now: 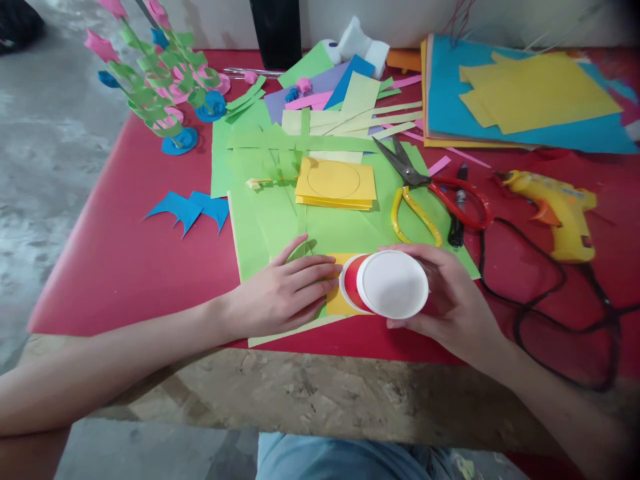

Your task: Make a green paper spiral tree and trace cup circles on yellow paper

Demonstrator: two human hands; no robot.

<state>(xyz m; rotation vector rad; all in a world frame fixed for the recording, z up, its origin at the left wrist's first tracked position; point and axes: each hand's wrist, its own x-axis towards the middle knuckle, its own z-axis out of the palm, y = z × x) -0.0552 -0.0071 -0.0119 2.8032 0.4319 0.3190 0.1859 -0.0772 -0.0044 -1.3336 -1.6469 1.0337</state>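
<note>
My right hand (pixel 450 303) is wrapped round a red and white cup (pixel 393 285), whose white round end faces up. The cup stands over the right part of a small yellow paper (pixel 337 300). My left hand (pixel 283 293) lies flat with its fingers spread, fingertips on that paper's left part and close to the cup. Farther back, a folded yellow stack (pixel 335 180) with a circle drawn on it rests on the green sheets (pixel 270 230). Scissors (pixel 410 170) with red and yellow handles lie to its right, blades partly open.
A yellow glue gun (pixel 560 207) and its black cord lie at right. Coloured sheets (pixel 520 100) are stacked at back right. Paper flowers (pixel 175 137) stand at back left, near blue cut shapes (pixel 183 210). Paper strips (pixel 350 120) lie behind the green sheets.
</note>
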